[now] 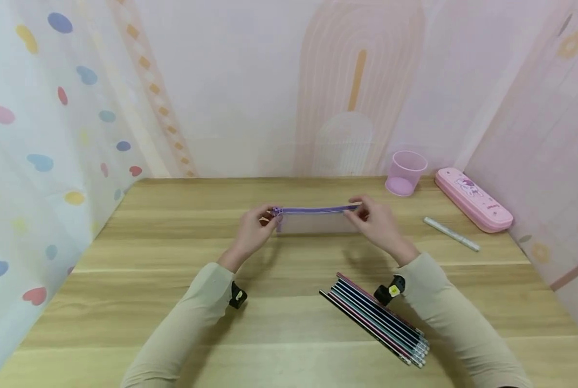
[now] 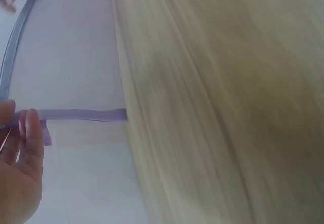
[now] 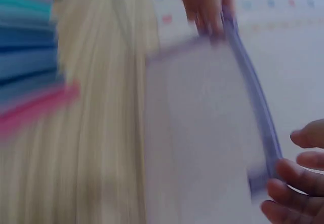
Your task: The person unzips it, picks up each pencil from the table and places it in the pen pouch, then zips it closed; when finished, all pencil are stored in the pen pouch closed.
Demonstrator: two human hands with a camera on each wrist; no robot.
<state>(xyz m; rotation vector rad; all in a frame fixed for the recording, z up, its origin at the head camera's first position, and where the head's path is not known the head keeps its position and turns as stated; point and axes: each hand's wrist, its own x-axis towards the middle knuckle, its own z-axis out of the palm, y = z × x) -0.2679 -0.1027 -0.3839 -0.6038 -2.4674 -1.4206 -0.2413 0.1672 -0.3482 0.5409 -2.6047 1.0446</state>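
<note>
A see-through zipper pouch (image 1: 313, 223) with a purple zip along its top edge stands upright on the wooden table. My left hand (image 1: 256, 230) pinches its left top corner, by the zip's end, between thumb and fingers. At the opposite corner is my right hand (image 1: 380, 225); in the right wrist view the fingers (image 3: 289, 193) touch or nearly touch the zip's end, while the thumb stands apart from them. Nearer to me, below the right wrist, lies a bundle of pencils (image 1: 366, 319) side by side.
A pink translucent cup (image 1: 406, 173) stands at the back right. Beside it lies a pink pencil case (image 1: 473, 199), with a pale pen (image 1: 451, 234) in front. Patterned cloth (image 1: 240, 91) hangs behind the table and along both sides.
</note>
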